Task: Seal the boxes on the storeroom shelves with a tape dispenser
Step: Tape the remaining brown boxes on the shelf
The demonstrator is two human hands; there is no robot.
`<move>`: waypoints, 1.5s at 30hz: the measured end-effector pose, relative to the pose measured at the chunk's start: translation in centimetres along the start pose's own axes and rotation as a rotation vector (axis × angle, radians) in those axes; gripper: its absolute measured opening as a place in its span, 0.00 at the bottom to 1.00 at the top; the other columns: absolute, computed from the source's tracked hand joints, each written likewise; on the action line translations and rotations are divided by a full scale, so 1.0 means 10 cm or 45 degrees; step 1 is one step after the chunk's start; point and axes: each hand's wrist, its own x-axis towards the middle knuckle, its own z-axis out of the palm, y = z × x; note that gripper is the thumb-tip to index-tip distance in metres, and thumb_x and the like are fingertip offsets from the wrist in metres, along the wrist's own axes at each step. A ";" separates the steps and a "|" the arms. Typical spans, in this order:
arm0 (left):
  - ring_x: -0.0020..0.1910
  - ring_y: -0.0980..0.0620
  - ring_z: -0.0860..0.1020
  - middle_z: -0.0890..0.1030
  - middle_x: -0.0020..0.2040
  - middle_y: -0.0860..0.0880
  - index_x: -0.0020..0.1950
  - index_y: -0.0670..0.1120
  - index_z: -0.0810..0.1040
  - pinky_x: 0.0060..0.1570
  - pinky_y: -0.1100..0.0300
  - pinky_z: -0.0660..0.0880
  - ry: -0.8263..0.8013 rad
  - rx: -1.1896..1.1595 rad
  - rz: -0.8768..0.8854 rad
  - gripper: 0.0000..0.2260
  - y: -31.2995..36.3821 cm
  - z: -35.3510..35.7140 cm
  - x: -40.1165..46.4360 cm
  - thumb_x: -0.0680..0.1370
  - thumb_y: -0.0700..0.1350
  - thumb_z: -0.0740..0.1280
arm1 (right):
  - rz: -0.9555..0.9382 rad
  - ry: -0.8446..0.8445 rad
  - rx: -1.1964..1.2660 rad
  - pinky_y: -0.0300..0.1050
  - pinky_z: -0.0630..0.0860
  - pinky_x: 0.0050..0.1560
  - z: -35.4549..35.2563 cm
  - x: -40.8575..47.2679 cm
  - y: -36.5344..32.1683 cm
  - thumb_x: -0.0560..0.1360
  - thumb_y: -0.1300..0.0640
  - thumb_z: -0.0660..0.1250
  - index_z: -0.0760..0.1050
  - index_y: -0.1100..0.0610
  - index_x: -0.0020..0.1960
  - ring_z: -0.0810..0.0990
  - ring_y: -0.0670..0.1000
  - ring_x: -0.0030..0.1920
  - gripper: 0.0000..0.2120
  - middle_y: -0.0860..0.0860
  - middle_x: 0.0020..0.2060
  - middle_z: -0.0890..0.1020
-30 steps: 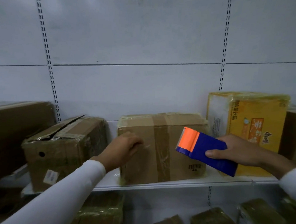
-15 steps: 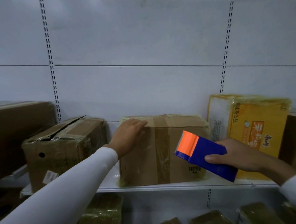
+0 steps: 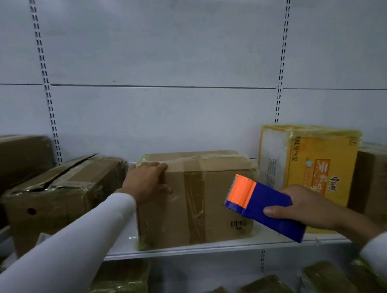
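A brown cardboard box (image 3: 205, 200) with a tape strip down its front stands in the middle of the white shelf (image 3: 194, 248). My left hand (image 3: 146, 182) grips the box's upper left corner, fingers over the top edge and thumb on the front. My right hand (image 3: 305, 207) holds a blue tape dispenser (image 3: 264, 207) with an orange head and toothed blade. The dispenser hangs in front of the box's right half, blade pointing up and left, apart from the cardboard.
A dented brown box (image 3: 62, 199) with a torn, gaping top sits to the left, and a bigger dark box (image 3: 14, 161) beyond it. A yellow printed carton (image 3: 312, 170) and another brown box (image 3: 380, 184) stand right. Wrapped packs (image 3: 269, 289) fill the lower shelf.
My left hand rose from the box's front face to its upper left corner and took hold there. The dispenser stayed roughly in place, dropping slightly.
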 end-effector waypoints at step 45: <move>0.57 0.45 0.78 0.79 0.60 0.40 0.66 0.40 0.73 0.57 0.50 0.75 -0.472 -1.553 0.185 0.14 0.65 -0.26 -1.06 0.83 0.37 0.56 | -0.180 -0.294 -0.124 0.50 0.83 0.46 0.62 0.21 -0.27 0.62 0.33 0.73 0.79 0.53 0.51 0.86 0.50 0.44 0.28 0.48 0.43 0.87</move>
